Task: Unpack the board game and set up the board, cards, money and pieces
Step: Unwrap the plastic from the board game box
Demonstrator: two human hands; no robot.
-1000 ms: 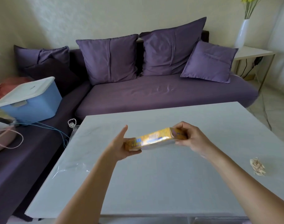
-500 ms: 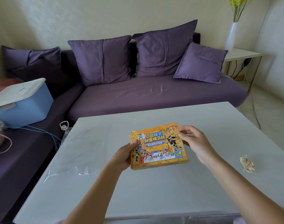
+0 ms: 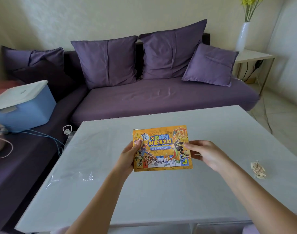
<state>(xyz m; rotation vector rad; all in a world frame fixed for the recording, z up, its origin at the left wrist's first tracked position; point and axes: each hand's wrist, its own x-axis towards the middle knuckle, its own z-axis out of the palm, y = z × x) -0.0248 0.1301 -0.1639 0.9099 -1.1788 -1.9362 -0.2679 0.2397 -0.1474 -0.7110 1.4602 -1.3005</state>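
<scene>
left hand [image 3: 127, 157], right hand [image 3: 207, 154], gripping game box [image 3: 161, 146]

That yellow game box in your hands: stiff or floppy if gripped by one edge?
Probably stiff: the game box looks flat though the left hand and right hand hold only its side edges. Likely light, since a loose thumb-and-finger hold carries it. Its top-left corner looks worn, so the card may dent.

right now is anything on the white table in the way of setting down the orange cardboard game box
Nothing visible. The white table under the orange cardboard game box is bare; a crumpled beige paper scrap lies well right, clear plastic wrap left.
</scene>
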